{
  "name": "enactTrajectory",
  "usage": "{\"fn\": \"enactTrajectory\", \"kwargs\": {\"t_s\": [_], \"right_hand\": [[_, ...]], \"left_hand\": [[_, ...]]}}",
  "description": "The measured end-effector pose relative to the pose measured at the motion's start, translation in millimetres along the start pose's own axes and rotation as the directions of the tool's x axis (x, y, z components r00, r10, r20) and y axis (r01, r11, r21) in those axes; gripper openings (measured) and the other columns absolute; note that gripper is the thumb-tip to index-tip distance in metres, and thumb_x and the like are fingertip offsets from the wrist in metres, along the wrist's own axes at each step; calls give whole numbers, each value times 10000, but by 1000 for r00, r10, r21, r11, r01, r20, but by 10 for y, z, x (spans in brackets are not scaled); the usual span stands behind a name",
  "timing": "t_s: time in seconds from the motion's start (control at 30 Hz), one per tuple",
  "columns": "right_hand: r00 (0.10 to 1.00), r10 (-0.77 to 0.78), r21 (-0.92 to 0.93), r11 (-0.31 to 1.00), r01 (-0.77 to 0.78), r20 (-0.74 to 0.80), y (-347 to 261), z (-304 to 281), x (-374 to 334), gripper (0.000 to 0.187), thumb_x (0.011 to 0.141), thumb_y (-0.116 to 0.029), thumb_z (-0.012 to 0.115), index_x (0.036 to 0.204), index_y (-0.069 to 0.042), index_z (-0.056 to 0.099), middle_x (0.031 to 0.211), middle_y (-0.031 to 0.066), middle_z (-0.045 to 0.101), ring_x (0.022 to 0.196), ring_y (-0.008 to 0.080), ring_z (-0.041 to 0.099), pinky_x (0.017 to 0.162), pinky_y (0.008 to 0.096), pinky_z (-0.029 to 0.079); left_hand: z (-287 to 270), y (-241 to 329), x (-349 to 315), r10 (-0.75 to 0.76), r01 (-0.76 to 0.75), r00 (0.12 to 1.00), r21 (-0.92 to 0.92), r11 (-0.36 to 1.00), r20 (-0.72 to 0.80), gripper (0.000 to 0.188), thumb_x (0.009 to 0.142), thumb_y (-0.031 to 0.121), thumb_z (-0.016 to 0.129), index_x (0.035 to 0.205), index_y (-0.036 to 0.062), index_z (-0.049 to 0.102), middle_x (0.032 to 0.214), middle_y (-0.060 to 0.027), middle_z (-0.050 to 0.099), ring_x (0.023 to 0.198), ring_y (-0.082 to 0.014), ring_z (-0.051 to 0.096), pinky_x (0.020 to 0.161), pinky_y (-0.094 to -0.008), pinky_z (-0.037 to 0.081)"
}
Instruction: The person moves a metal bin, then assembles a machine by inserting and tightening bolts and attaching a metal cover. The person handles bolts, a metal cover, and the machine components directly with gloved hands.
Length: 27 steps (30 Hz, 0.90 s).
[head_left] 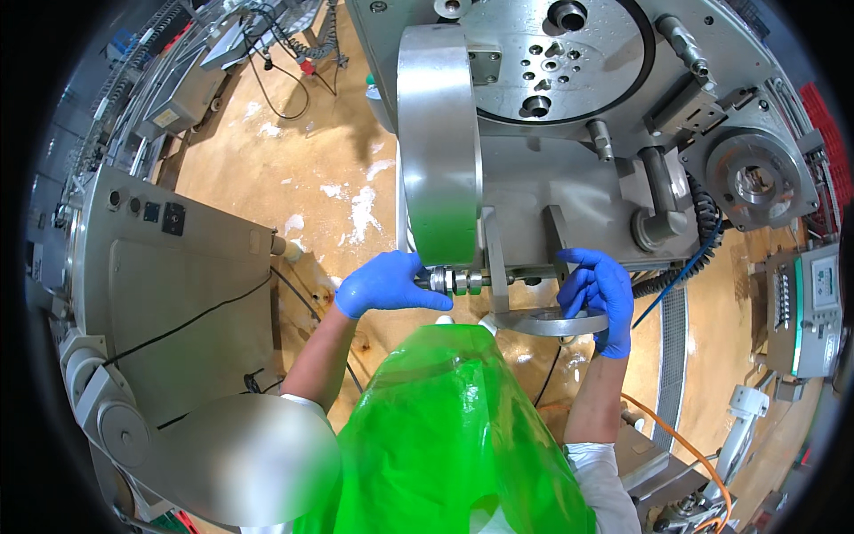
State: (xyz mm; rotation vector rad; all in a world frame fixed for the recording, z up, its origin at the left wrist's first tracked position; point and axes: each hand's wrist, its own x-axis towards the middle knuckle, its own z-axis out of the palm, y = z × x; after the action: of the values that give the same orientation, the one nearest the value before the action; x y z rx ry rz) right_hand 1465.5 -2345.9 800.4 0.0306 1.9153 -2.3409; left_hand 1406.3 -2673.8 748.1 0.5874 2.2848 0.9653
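My left hand [384, 285], in a blue glove, is at the left end of a threaded metal pipe fitting [455, 282]. The thumb lies along its near side and the index finger is above it; the other fingertips are hidden. My right hand [600, 298], gloved alike, has its fingers curled over the right end of a flat metal ring [543, 324], seen nearly edge-on. Just beyond the fitting stands a broad round metal drum [438, 133]. An upright metal bar [495, 258] comes down between fitting and ring.
A large steel machine [534, 178] with a round plate [569, 62] fills the far side. Left stands a grey cabinet [178, 294], with a round grey disc [240, 458] nearer me. Right are an orange hose [676, 436], a floor drain [673, 356] and a control box [805, 307].
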Motion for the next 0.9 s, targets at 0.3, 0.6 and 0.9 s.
{"fn": "enactTrajectory", "kwargs": {"t_s": [0.3, 0.6, 0.9], "right_hand": [[536, -312, -256, 950, 178, -785, 585, 319, -636, 293, 983, -190, 453, 1099, 31, 606, 901, 92, 629, 778, 139, 602, 704, 255, 481], [844, 331, 420, 897, -141, -423, 1459, 1590, -696, 406, 1007, -370, 465, 1270, -67, 523, 1099, 156, 626, 1001, 292, 641, 906, 406, 527], [799, 279, 741, 611, 280, -532, 1566, 2162, 153, 414, 1027, -425, 422, 1262, -97, 515, 1135, 142, 607, 1137, 338, 567, 1024, 483, 446]], "left_hand": [[-125, -51, 22, 74, -47, 984, -163, 985, 162, 729, 768, 505, 741, 1276, 14, 562, 1019, -197, 686, 915, -304, 674, 837, -377, 512], [-281, -540, -290, 111, -65, 982, -278, 958, 153, 643, 806, 459, 752, 1231, 8, 577, 942, -117, 673, 828, -181, 623, 771, -335, 499], [-301, -910, -495, 148, -91, 983, -414, 905, 108, 567, 830, 428, 733, 1152, -15, 586, 877, -107, 639, 787, -170, 586, 731, -348, 494]]}}
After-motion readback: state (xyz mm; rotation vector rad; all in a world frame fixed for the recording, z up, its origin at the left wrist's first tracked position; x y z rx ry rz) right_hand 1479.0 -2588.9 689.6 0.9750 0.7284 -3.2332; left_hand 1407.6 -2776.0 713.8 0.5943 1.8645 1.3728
